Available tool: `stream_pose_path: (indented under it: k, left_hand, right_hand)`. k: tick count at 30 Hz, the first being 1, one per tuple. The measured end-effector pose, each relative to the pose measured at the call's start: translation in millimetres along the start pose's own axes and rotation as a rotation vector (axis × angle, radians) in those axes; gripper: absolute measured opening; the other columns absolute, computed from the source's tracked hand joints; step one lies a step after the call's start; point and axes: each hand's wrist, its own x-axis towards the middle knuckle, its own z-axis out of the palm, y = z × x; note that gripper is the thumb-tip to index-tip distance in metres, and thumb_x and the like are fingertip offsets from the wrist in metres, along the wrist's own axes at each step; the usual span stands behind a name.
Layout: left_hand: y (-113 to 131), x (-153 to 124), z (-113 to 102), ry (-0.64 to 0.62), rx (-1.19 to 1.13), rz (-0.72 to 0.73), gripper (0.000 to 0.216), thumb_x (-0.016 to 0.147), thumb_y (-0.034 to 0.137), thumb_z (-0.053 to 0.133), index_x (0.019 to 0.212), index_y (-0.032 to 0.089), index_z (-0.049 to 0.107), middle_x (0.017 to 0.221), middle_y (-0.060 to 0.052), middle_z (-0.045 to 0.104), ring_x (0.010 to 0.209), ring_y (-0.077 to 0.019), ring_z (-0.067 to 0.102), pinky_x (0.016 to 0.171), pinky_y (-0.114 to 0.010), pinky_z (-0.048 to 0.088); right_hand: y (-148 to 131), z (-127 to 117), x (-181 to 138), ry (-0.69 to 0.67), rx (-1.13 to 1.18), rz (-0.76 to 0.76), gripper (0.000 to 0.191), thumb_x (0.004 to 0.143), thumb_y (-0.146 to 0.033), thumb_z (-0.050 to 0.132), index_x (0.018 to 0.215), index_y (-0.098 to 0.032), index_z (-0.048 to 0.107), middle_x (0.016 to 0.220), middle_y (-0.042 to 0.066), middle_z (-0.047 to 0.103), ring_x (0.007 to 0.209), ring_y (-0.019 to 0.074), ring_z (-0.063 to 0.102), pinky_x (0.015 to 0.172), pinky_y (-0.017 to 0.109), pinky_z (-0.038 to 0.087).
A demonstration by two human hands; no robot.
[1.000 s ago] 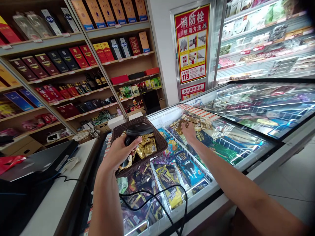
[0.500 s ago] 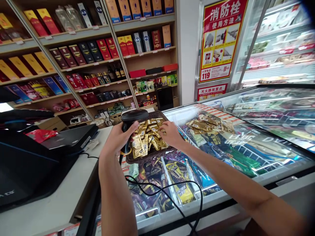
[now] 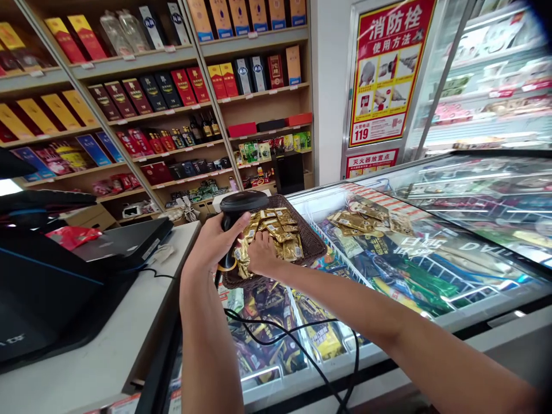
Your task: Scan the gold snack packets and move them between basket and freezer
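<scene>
Atop the freezer lid (image 3: pixel 409 259), a wicker basket (image 3: pixel 317 244) is holding the gold foil sachets (image 3: pixel 282 230). Our left hand (image 3: pixel 211 244) is gripping the scanner (image 3: pixel 244 203), and our right hand (image 3: pixel 261 256) is clutching sachets at the basket's near edge. We are judging them light, slick and crinkly, best pinched at a sealed edge.

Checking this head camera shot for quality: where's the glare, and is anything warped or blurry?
Head view: reflected light streaks white across the freezer lid, veiling what lies beneath; the shelves lean and bow, wide-lens distortion; the scanner and gold packets look sharp; the cooler at top right is washed out.
</scene>
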Motion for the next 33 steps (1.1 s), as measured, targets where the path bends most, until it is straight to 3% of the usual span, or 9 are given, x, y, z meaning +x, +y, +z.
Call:
stream_pose_path:
  k: [4,8,12,17,22,27,33]
  left_hand:
    - [-1,1,2,-0.028,0.000,0.008,0.053,0.068,0.067,0.069,0.079,0.017,0.059,0.063,0.000,0.059,0.052,-0.0126,0.054,0.048,-0.023,0.040]
    - [1,3,6,-0.038,0.002,-0.030,0.054,0.067,0.067,0.070,0.083,0.017,0.060,0.066,-0.001,0.060,0.055,-0.0138,0.055,0.050,-0.023,0.042]
    - [1,8,19,-0.077,0.003,-0.013,0.055,0.066,0.067,0.070,0.084,0.016,0.063,0.065,-0.001,0.060,0.056,-0.0135,0.054,0.050,-0.023,0.041]
    - [-1,14,48,-0.213,-0.040,0.018,0.051,0.070,0.064,0.069,0.087,0.015,0.063,0.068,-0.001,0.059,0.056,-0.0126,0.052,0.049,-0.023,0.040]
    - [0,15,67,-0.267,0.017,0.022,0.046,0.070,0.061,0.070,0.082,0.017,0.062,0.064,0.000,0.057,0.054,-0.0130,0.050,0.048,-0.023,0.038]
    - [2,15,69,-0.285,0.073,0.047,0.046,0.072,0.061,0.068,0.081,0.017,0.061,0.064,0.000,0.056,0.058,-0.0148,0.053,0.052,-0.025,0.042]
    - [5,14,69,-0.268,0.102,0.039,0.047,0.070,0.062,0.069,0.078,0.017,0.060,0.063,0.001,0.055,0.055,-0.0149,0.053,0.050,-0.025,0.039]
  right_hand:
    - [17,-13,1,0.050,0.233,-0.002,0.022,0.080,-0.022,0.062,0.100,-0.012,0.064,0.114,0.017,0.058,0.107,0.0291,0.054,0.087,0.038,0.043]
    - [66,-40,-13,0.101,0.559,0.090,0.018,0.092,-0.024,0.046,0.105,-0.017,0.056,0.083,0.007,0.065,0.071,0.0203,0.062,0.061,0.029,0.045]
    - [139,-51,-41,0.330,0.793,0.145,0.024,0.091,-0.041,0.050,0.103,-0.021,0.055,0.074,0.000,0.064,0.055,0.0156,0.059,0.052,0.026,0.045]
    - [208,-38,-60,0.608,0.903,0.340,0.033,0.084,-0.051,0.052,0.099,-0.021,0.055,0.067,-0.001,0.061,0.049,0.0183,0.060,0.048,0.029,0.048]
    - [220,-35,-60,0.661,0.963,0.415,0.032,0.082,-0.051,0.053,0.096,-0.021,0.056,0.063,-0.001,0.058,0.050,0.0192,0.059,0.048,0.031,0.050]
    - [219,-41,-62,0.677,1.014,0.425,0.030,0.082,-0.048,0.054,0.095,-0.021,0.056,0.065,-0.001,0.056,0.051,0.0176,0.057,0.047,0.030,0.050]
    - [218,-40,-64,0.630,0.923,0.478,0.033,0.085,-0.048,0.052,0.103,-0.020,0.059,0.063,-0.001,0.056,0.053,0.0202,0.059,0.052,0.031,0.049]
